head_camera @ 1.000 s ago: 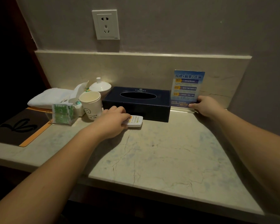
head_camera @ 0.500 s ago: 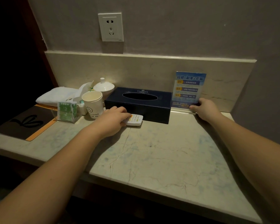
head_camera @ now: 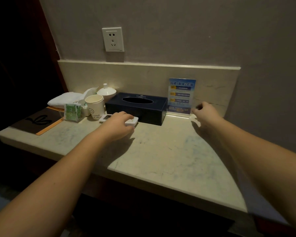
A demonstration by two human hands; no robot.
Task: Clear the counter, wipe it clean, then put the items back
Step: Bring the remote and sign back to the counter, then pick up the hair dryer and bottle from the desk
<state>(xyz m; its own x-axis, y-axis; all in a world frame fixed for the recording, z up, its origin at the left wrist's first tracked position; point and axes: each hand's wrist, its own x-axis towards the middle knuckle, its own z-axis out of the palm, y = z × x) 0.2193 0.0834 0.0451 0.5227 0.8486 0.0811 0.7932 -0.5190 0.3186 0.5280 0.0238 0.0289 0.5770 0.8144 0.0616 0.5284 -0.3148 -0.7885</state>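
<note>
My left hand (head_camera: 117, 124) lies palm-down over the white remote control (head_camera: 109, 118), which sits on the marble counter (head_camera: 161, 151) just in front of the dark blue tissue box (head_camera: 137, 106); my fingers curl over its right end, while its left end with the small screen pokes out beside my wrist. My right hand (head_camera: 206, 112) hovers near the back right of the counter, fingers loosely bent with thumb and forefinger close together, just beside the clear base of the blue acrylic sign stand (head_camera: 181, 94) that stands against the backsplash; I cannot tell whether my fingertips touch it. Toward the back left corner, a paper cup with a smiley face (head_camera: 94, 106) stands touching the tissue box's left end, a white lidded ceramic cup (head_camera: 106, 91) behind it, a clear holder of green tea packets (head_camera: 73, 112) to its left, and a folded white towel (head_camera: 65, 100) beyond. A dark leather mat with orange trim (head_camera: 36, 121) covers the left edge.
</note>
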